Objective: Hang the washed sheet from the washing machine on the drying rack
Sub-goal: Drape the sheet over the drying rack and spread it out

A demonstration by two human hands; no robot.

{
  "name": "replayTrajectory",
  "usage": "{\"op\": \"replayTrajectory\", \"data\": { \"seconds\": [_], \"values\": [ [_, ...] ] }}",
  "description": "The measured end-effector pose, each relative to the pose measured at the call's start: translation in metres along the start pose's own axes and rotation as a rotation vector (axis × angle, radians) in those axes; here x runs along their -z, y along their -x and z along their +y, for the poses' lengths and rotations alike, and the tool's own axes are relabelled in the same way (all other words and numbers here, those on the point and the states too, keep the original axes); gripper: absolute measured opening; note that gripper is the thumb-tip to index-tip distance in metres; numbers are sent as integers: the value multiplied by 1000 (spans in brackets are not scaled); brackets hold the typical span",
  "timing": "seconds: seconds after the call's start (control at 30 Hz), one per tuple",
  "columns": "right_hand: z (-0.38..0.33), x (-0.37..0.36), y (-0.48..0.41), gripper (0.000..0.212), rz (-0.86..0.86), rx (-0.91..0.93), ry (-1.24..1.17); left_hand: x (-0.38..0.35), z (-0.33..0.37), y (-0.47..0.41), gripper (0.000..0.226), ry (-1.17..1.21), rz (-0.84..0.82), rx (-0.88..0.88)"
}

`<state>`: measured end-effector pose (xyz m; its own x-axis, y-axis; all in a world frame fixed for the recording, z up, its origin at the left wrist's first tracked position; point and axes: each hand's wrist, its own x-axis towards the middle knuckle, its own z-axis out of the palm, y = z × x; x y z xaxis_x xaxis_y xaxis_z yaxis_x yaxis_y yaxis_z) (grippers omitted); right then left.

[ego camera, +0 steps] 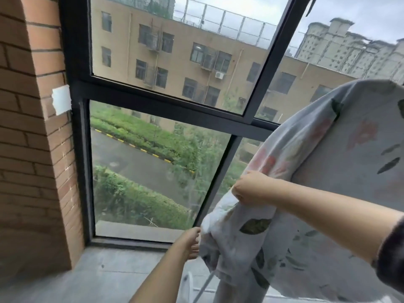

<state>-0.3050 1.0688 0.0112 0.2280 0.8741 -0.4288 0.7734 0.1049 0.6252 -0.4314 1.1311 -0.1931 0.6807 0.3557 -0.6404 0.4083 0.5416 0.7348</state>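
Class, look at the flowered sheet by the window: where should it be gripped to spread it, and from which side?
Grip the sheet at its bunched lower-left edge, where loose folds hang at the left hand, coming from the window side. Those folds give cloth to pinch, while the upper part lies stretched smooth. The right hand pinches a fold higher up.

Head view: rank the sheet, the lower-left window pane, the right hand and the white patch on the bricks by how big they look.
1. sheet
2. lower-left window pane
3. right hand
4. white patch
The sheet and the hand are nearer the camera, so this ranks looks only, not true size.
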Motion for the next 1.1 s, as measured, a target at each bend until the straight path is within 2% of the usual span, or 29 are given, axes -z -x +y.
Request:
{"op": "replayTrajectory", "data": {
  "seconds": [0.03,0.1,0.2,0.27,0.33,0.37,0.5,0.57,0.63,0.67,0.73,0.83,0.97,1.1],
  "values": [
    [4,-5,1,16,1,0,-34,-6,-5,-4,22,36,-81,56],
    [9,-10,5,15,46,3,-111,-14,-5,-5,28,153,-172,14],
    [14,-15,8,14,125,-15,-218,-16,9,-4,26,187,-9,-148],
    [16,-16,7,12,179,-41,-321,-6,24,-1,51,206,-63,-226],
    [19,-15,5,9,265,-77,-468,3,37,4,80,249,-241,-234],
    [21,-15,4,9,317,-100,-543,8,42,10,81,286,-309,-263],
    [23,-4,-6,9,589,-148,-800,35,75,49,46,606,-454,-534],
    [26,14,-8,5,780,-153,-918,52,102,79,46,650,-404,-687],
    [31,43,-7,4,966,-98,-1018,65,128,104,39,480,-361,-727],
    [32,60,-5,6,1037,-63,-1035,70,141,120,50,366,-315,-728],
    [33,89,-1,7,1103,-7,-1008,77,167,152,63,261,-286,-821],
    [45,131,13,13,1217,24,-999,87,219,207,45,97,-93,-1071],
    [73,166,44,36,1253,-12,-803,105,265,260,27,-23,119,-1176],
    [97,167,61,42,1151,-177,-652,111,289,302,28,-65,166,-1291]
  ]
}}
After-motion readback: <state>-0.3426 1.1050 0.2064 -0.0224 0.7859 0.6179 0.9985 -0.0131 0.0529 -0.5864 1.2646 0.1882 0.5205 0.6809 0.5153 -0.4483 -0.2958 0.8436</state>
